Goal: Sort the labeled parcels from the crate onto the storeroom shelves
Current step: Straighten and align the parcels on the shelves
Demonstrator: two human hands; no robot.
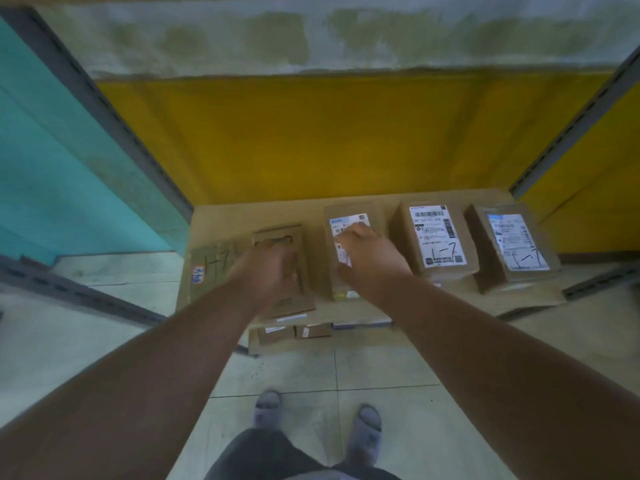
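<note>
A cardboard-lined storeroom shelf [221,220] with a yellow back panel [346,140] carries four brown cardboard parcels. The left hand [273,268] rests on the plain leftmost parcel [294,237]; its grip cannot be determined. The right hand [370,258], fingers curled, holds the second parcel [349,213] over its white label. Two labelled parcels [433,237] marked "1-7" lie to the right.

We see four parcels in a row on the shelf [221,216]: the leftmost parcel [277,237] under our left hand [273,268], the second parcel [346,209] under our right hand [370,258], then the third parcel [434,237] and the rightmost parcel [512,244]. More boxes [294,330] sit below the shelf's front edge.
</note>
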